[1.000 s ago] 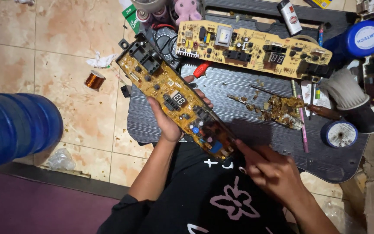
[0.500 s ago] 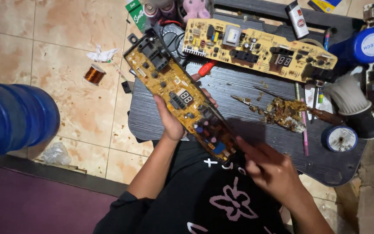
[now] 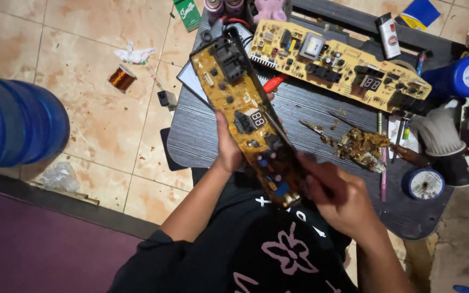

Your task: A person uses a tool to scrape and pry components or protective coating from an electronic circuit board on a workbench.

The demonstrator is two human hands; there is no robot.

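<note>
Circuit board clasped in left hand, right hand pinching it, over dark table.

Can't see what my right hand is pinching, its grip covers the tool and the near end of the yellow circuit board. The blue water jug gets cropped at the left edge, and the parts on the board are too tiny to tell.

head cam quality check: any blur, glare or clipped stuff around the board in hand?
Head view: the held circuit board is sharp and evenly lit, no glare; the right hand is slightly soft and casts a shadow on the table; the blue water jug is cut by the left edge.
</note>
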